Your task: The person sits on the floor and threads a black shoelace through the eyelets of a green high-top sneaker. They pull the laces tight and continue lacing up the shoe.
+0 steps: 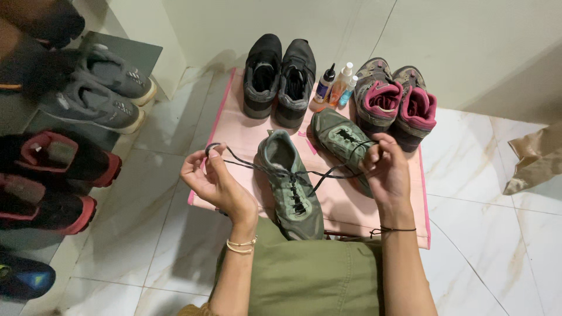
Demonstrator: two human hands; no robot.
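Pink mat (234, 131) lies on the marble floor at frame centre and carries most of the footwear. Grey-green sneaker (291, 186) rests toe-toward-wearer at centre, sole down, tongue open. Judged light, with a soft fabric upper and a firmer rubber sole; best gripped at the heel collar or midfoot, not by the lace. Its mate, a second grey-green sneaker (342, 140), lies tilted just at 2 o'clock of it, touching or nearly touching the right hand. Black shoe pair (280, 79) stands at 12 o'clock; grey-and-pink shoe pair (395, 102) at 1–2 o'clock. Rack at 9 o'clock holds grey sneakers (96, 90) above and red-and-black shoes (55, 181) below. Crumpled brown paper bag (535, 158) at 3 o'clock, contents not visible. Three small bottles (335, 86) stand between the two rear pairs; one dark-capped, one orange-tinted liquid, one bluish; fill levels unclear. Black shoelace (257, 167) is thin, limp and probably slightly slick; it runs from the eyelets out to both sides, drawn fairly taut. Left hand (216, 184), at 9 o'clock of the sneaker, pinches one lace end, looped over the fingers. Right hand (386, 169), at 3 o'clock, is closed narrowly on the other end.
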